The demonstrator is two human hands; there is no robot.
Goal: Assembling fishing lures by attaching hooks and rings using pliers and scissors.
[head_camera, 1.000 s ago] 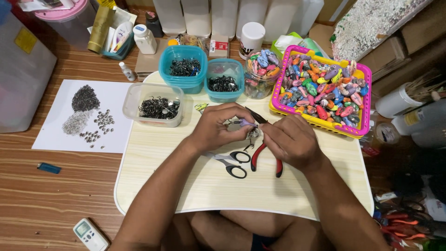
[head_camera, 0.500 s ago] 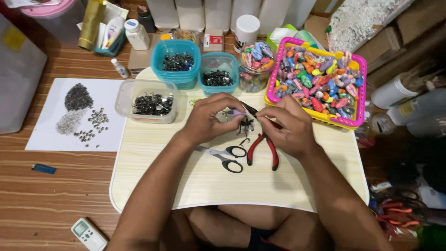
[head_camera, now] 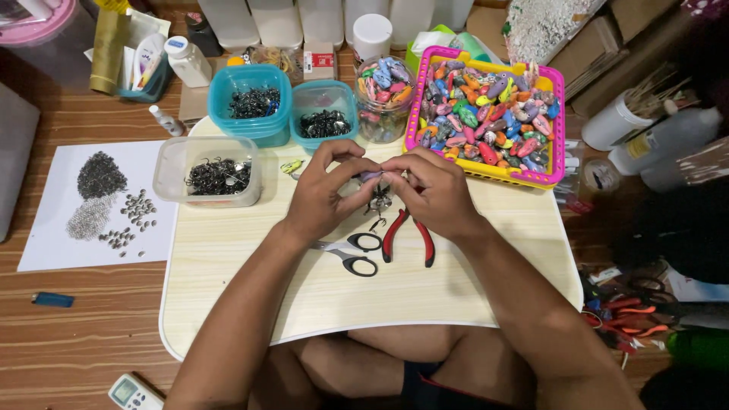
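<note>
Over a pale wooden lap table (head_camera: pixel 250 304), my left hand (head_camera: pixel 326 193) and my right hand (head_camera: pixel 434 191) meet fingertip to fingertip. Between them they pinch a small purplish lure-like piece (head_camera: pixel 372 176) with little metal hooks (head_camera: pixel 377 203) dangling beneath it. Just below the hands lie red-handled pliers (head_camera: pixel 408 237) and black-handled scissors (head_camera: pixel 351 253) flat on the table. How the piece is joined to the hooks is hidden by my fingers.
A pink and yellow basket (head_camera: pixel 560 114) of colourful lures sits far right, a jar (head_camera: pixel 384 91) of them beside it. Two teal tubs (head_camera: pixel 250 102) and a clear tub (head_camera: pixel 206 173) hold dark metal parts. White paper (head_camera: pixel 53 205) with small piles lies left.
My hands have drawn closer together and risen slightly above the table, still working on the small piece. The view has shifted a little; pliers and scissors stay put.
</note>
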